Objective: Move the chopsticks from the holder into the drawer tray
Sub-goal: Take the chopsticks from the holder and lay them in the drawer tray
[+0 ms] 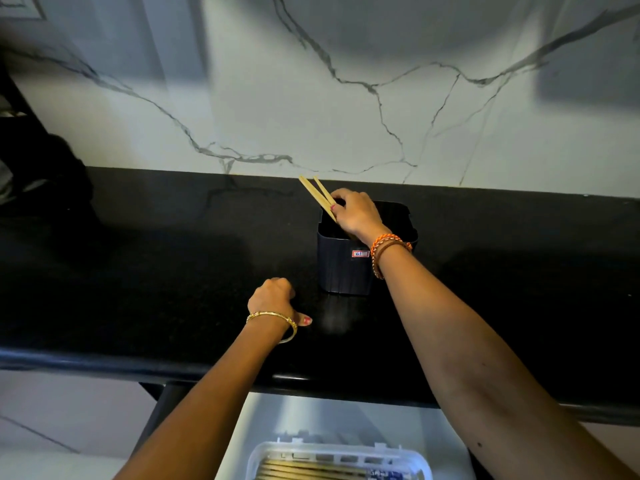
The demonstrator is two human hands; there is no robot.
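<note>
Chopsticks (317,195), two pale wooden sticks, leaned toward eleven o'clock out of the dark holder (343,265), their lower ends hidden inside it. The holder stood upright on the black bench (156,271), just short of the veined marble wall (346,98) at twelve o'clock, and carried a small red-edged label (360,253) on its near face. The right hand (356,213) reached over the holder's open top, its fingers curled round the two sticks and pinching them just above the rim; orange and brown bracelets (384,247) circled that wrist. The left hand (273,296) lay on the bench at about eight o'clock from the holder, near it but apart, fingers folded into a loose fist that held nothing, thumb out to the side, a gold bangle (273,318) on the wrist. At six o'clock, below the bench edge, the white drawer tray (332,452) showed in the open drawer, with several more sticks (304,471) lying flat inside it.
</note>
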